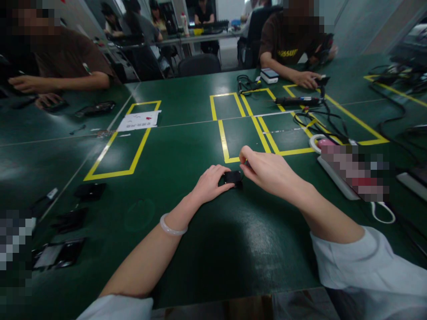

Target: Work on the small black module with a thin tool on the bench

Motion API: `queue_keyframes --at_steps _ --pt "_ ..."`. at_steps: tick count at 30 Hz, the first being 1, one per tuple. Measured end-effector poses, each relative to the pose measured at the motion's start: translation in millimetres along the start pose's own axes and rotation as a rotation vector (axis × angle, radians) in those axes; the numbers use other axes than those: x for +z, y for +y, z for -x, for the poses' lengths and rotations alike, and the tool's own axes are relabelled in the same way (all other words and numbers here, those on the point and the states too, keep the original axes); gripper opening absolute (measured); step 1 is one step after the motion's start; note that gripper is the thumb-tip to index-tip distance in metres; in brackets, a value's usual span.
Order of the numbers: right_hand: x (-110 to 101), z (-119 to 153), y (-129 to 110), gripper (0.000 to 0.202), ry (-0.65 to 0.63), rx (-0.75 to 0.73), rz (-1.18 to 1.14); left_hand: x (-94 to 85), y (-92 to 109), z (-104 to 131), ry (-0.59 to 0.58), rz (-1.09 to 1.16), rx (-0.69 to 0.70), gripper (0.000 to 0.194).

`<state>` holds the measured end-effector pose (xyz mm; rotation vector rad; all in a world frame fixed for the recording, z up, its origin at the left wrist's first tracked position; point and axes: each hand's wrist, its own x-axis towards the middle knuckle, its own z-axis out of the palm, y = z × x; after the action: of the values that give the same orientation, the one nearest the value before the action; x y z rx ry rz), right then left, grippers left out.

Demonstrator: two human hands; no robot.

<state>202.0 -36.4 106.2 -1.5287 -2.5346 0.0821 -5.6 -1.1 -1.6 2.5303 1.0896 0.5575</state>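
In the middle of the green table [200, 240], my left hand [213, 182] grips a small black box-shaped device [232, 178] between thumb and fingers. The device rests on or just above the tabletop; I cannot tell which. My right hand [263, 169] is closed at the device's right side, its thumb and bent fingers pinched together. Whatever those fingers hold is hidden behind them or too small to name. A pale bracelet [171, 226] circles my left wrist.
Yellow tape outlines [227, 142] mark the table ahead. Several black parts [71, 218] lie at left. A paper sheet [140, 120] lies ahead left. Black cables [328, 115] and a phone-like pink item [350, 164] are at right. Two people [76, 62] sit across the table.
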Motion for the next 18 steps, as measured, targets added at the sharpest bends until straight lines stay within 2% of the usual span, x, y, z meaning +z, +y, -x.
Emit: queue_keyframes --at_steps 8,11,18 --pt "-4.7 -2.2 -3.5 0.029 -0.032 0.067 0.091 -0.1 0.4 0.2 0.002 -0.004 -0.002 0.037" --pt "-3.6 -2.9 -2.7 0.027 -0.049 0.083 0.134 0.5 0.1 0.3 0.001 0.001 -0.009 0.037" --pt "-2.6 -0.4 1.0 0.022 -0.028 0.028 0.039 -1.3 0.5 0.3 -0.009 0.001 -0.003 0.037"
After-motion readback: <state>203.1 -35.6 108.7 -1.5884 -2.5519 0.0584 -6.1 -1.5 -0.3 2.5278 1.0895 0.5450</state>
